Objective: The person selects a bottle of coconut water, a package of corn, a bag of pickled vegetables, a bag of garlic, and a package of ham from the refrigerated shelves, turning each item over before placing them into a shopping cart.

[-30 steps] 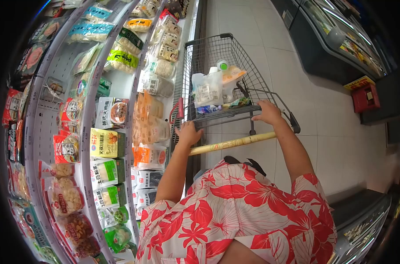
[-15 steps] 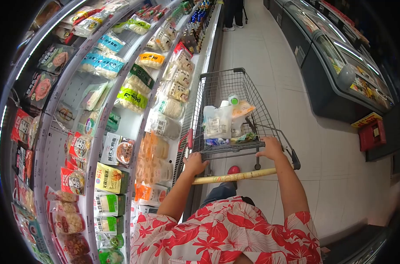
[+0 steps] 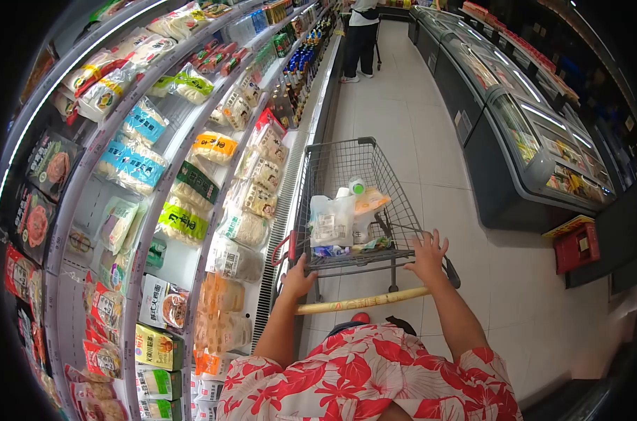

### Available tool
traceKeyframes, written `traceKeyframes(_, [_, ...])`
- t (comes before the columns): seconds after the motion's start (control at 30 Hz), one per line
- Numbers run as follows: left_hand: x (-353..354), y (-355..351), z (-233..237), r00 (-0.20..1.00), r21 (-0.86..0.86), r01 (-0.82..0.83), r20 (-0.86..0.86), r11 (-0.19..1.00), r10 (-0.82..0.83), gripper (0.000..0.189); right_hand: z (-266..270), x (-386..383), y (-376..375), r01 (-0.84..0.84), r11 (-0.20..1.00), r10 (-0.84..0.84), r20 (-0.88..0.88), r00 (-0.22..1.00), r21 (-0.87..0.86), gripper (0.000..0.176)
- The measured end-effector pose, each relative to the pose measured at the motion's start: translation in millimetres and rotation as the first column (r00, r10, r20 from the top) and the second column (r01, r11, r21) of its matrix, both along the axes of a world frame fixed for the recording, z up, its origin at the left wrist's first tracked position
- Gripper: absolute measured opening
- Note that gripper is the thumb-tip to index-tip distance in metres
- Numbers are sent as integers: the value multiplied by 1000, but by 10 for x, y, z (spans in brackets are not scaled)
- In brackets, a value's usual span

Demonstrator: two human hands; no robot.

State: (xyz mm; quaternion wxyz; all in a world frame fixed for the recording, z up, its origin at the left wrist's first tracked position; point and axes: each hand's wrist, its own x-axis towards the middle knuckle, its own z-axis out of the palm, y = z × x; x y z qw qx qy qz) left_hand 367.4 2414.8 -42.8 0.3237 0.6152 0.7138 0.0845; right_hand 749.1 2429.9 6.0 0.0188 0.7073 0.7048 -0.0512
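Note:
A shopping cart (image 3: 403,210) of grey wire stands before me, its yellow handle bar (image 3: 360,302) crossing close to my body. My left hand (image 3: 298,279) is at the cart's rear left corner, thumb and a finger apart; its other fingers are partly hidden. Over the rear right corner, my right hand (image 3: 428,259) is open with its fingers spread, and the forearm passes over the end of the bar. Inside the cart lie a translucent white bag (image 3: 332,221), a green-capped bottle (image 3: 357,186), an orange and white package (image 3: 372,201) and a blue package (image 3: 330,250).
Refrigerated shelves (image 3: 108,281) of packaged noodles run close along the left. Glass-topped freezers (image 3: 508,154) line the right, with a red box (image 3: 576,249) near their end. Up the tiled aisle (image 3: 396,112) a person (image 3: 361,42) in dark trousers stands beside a cart.
The view has tilted up, showing more of the person ahead. My right hand's fingers have spread and lifted upward. My left hand's fingers now point forward rather than to the right.

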Motion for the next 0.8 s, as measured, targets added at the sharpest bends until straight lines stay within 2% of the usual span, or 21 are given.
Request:
traceKeyframes(0.03, [11,127,-9,1000,-2,-1,-4,1000,1,71,30,110,98,-35,996,24,124,992,85,91])
traceKeyframes(0.07, [15,230,-35,999,29,-2,49,1000,1,66,0,294,216,-35,996,25,119,993,79,91])
traceKeyframes(0.1, [16,328,-62,995,57,-4,100,998,-2,61,-42,520,345,152,985,-147,67,987,-77,87])
traceKeyframes(0.13, [3,431,-123,996,45,0,92,999,-4,61,-83,659,460,322,915,-321,47,946,-243,82])
traceKeyframes(0.17, [-9,539,-167,995,42,30,89,999,-34,55,-64,715,583,326,909,-323,53,945,-259,82])
traceKeyframes(0.2, [15,655,-230,994,44,60,84,997,-63,50,-70,801,742,268,907,-297,-43,954,-324,77])
traceKeyframes(0.23, [94,755,-91,996,60,43,71,997,-47,39,-72,888,875,205,901,-276,-140,951,-383,71])
traceKeyframes(0.27, [118,843,-107,995,100,32,93,994,-41,37,-99,937,977,209,895,-283,-138,949,-395,71])
traceKeyframes(0.33, [174,1025,-119,986,135,-14,166,991,-9,32,-177,996,1151,130,953,-167,-117,979,-274,64])
traceKeyframes(0.43, [346,1251,-72,990,133,-57,139,989,38,31,-152,1140,1458,121,956,-162,-138,977,-267,63])
traceKeyframes(0.47, [406,1317,-121,997,214,-33,73,976,18,30,-191,1227,1563,113,964,-152,-152,977,-243,63])
traceKeyframes(0.53, [628,1438,-89,984,187,-166,98,968,150,29,-218,1405,1812,98,968,-136,-158,978,-229,62])
traceKeyframes(0.63, [811,1629,-171,974,196,-222,76,955,211,29,57,1587,2255,20,961,-69,-169,983,-275,58])
traceKeyframes(0.7, [1095,1730,-91,967,166,-256,46,952,252,31,-97,1958,2431,-33,972,-14,-197,980,-234,56])
traceKeyframes(0.73, [1244,1773,-58,964,183,-266,54,946,260,31,-198,2145,2537,-50,987,-9,-369,929,-151,52])
traceKeyframes(0.77, [1381,1809,-38,966,169,-244,-42,955,254,33,-222,2312,2712,-59,997,22,-530,847,-52,48])
traceKeyframes(0.8, [1511,1872,-44,959,150,-226,-139,963,247,35,-167,2488,2702,-61,996,22,-489,872,-64,44])
